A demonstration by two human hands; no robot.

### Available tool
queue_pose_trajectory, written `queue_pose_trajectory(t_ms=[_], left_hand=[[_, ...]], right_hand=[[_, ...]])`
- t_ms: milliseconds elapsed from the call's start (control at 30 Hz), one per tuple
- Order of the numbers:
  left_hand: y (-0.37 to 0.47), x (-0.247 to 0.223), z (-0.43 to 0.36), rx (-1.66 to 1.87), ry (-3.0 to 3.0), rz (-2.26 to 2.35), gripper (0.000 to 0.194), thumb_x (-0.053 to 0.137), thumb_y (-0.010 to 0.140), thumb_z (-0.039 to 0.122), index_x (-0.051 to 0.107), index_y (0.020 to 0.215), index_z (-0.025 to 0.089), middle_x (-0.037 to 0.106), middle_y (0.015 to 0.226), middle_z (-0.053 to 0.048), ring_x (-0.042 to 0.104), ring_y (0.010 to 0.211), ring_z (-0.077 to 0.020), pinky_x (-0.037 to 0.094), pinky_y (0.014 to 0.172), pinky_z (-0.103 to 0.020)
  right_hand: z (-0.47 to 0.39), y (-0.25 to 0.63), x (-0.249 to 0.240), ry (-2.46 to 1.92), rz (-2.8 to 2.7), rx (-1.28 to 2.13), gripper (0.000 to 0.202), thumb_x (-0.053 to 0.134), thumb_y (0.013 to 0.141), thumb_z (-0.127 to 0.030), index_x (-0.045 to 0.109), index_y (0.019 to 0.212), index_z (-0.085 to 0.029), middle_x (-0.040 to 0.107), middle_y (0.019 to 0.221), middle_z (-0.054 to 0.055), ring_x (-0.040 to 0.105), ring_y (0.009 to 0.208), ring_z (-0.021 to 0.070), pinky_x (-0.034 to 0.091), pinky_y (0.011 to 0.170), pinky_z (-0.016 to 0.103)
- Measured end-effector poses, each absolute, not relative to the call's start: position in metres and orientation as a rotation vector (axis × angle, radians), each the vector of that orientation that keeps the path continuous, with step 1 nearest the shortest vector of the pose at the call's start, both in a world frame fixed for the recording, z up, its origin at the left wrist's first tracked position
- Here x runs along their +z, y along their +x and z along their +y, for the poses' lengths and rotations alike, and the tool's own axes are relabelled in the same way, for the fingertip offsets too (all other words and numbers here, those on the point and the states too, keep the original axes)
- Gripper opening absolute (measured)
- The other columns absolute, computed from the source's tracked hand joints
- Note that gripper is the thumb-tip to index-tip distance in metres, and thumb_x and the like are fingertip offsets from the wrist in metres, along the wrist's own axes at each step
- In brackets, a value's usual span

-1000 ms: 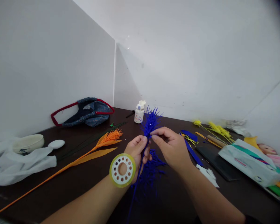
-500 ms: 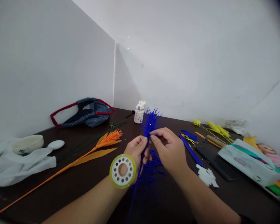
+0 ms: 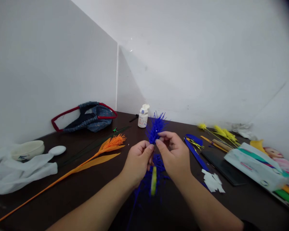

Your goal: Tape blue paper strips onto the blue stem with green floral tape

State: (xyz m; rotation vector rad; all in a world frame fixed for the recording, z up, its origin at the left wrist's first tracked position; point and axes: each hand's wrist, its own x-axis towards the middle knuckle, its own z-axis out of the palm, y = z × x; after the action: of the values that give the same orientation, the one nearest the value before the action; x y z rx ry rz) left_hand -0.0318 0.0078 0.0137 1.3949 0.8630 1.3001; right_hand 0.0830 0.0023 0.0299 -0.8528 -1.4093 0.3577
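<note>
A blue fringed paper flower spike [image 3: 157, 125] stands upright between my hands, its thin stem running down toward me. My left hand [image 3: 139, 158] is closed in a pinch on the stem just under the fringed head. Thumb and forefinger of my right hand [image 3: 175, 154] pinch at the lower right of that head. Below the hands hangs a roll of yellowish tape [image 3: 153, 181], seen edge-on and blurred; what holds it up is hidden. More blue fringed pieces [image 3: 160, 164] lie on the table behind it, partly covered by my hands.
To the left are an orange flower spike [image 3: 114, 142], a bowl [image 3: 30, 149], white cloth [image 3: 26, 170] and a denim bag [image 3: 93, 117]. A white bottle [image 3: 143, 118] stands behind. Rightward lie white scraps [image 3: 212, 181], a black slab [image 3: 223, 167], a pouch [image 3: 256, 166] and yellow spikes [image 3: 225, 133].
The tape roll has swung from beside my left wrist to between my hands, turning from face-on to edge-on. The spike's head has dropped slightly; my right fingers remain at its base.
</note>
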Motion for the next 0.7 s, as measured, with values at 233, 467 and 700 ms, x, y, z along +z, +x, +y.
queue_pose_trajectory(t_ms=[233, 467, 700], left_hand=[[-0.043, 0.025, 0.010, 1.208, 2.048, 1.278, 0.026, 0.047, 0.081, 0.030, 0.047, 0.058, 0.019, 0.050, 0.047, 0.004, 0.045, 0.044, -0.0107, 0.031, 0.047, -0.023], [-0.045, 0.025, 0.015, 1.063, 1.885, 1.194, 0.026, 0.049, 0.079, 0.033, 0.048, 0.056, 0.020, 0.048, 0.042, 0.005, 0.041, 0.036, -0.0098, 0.029, 0.041, -0.022], [-0.041, 0.022, 0.015, 1.009, 1.610, 1.045, 0.027, 0.049, 0.080, 0.035, 0.046, 0.058, 0.019, 0.044, 0.041, 0.007, 0.037, 0.033, -0.0072, 0.027, 0.035, -0.019]], right_hand=[[0.008, 0.074, -0.006, -0.595, -1.014, 1.174, 0.017, 0.063, 0.071, -0.022, 0.055, 0.086, -0.022, 0.061, 0.077, -0.002, 0.057, 0.073, 0.0145, 0.044, 0.073, 0.029], [0.000, 0.082, -0.014, -0.617, -0.958, 1.346, 0.022, 0.063, 0.066, -0.014, 0.053, 0.084, -0.021, 0.061, 0.068, -0.003, 0.057, 0.068, 0.0135, 0.042, 0.070, 0.028], [-0.008, 0.091, -0.010, -0.755, -1.044, 1.382, 0.013, 0.066, 0.070, -0.025, 0.057, 0.070, -0.017, 0.049, 0.045, -0.008, 0.043, 0.041, 0.0068, 0.041, 0.058, 0.025]])
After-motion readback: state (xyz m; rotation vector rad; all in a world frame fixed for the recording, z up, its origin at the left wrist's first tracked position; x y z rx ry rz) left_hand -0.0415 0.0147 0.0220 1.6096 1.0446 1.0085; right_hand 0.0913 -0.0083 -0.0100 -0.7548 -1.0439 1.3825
